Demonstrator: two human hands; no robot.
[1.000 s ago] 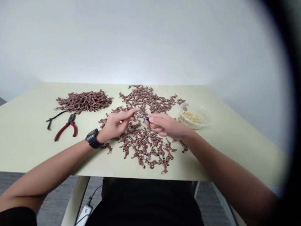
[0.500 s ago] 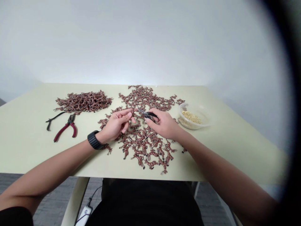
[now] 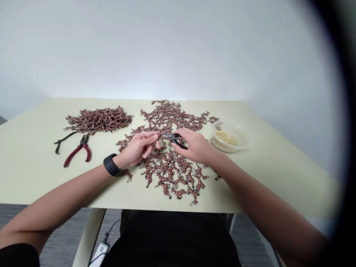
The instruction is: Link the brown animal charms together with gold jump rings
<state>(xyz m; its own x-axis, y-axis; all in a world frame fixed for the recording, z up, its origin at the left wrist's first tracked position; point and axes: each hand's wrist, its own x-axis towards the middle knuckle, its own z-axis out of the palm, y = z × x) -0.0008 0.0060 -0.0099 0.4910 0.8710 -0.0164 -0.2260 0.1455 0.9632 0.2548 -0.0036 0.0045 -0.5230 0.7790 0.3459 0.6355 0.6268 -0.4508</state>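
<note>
My left hand (image 3: pixel 140 146), with a black band at the wrist, pinches a small brown animal figurine (image 3: pixel 159 136) between thumb and forefinger, most of it hidden by the fingers. Wrapped around the black handles of small pliers (image 3: pixel 168 136) is my right hand (image 3: pixel 194 146). The jaws point left and meet the left fingertips; whether they grip anything is too small to tell. Beneath and around both hands lie many loose brown figurines (image 3: pixel 178 174), shaped like deer or horses, spread over the table (image 3: pixel 278 167).
A denser heap of the same figurines (image 3: pixel 100 119) lies at the back left. In front of it are red-handled pliers (image 3: pixel 80 150) and a thin black tool (image 3: pixel 63 140). On the right stands a clear plastic bowl (image 3: pixel 243 144) holding small gold-coloured pieces (image 3: pixel 226 137).
The pliers have turned in my right hand, their handles now spread wider and the jaws slightly lower. My left fingertips have shifted a little, still pinching by the jaws.
</note>
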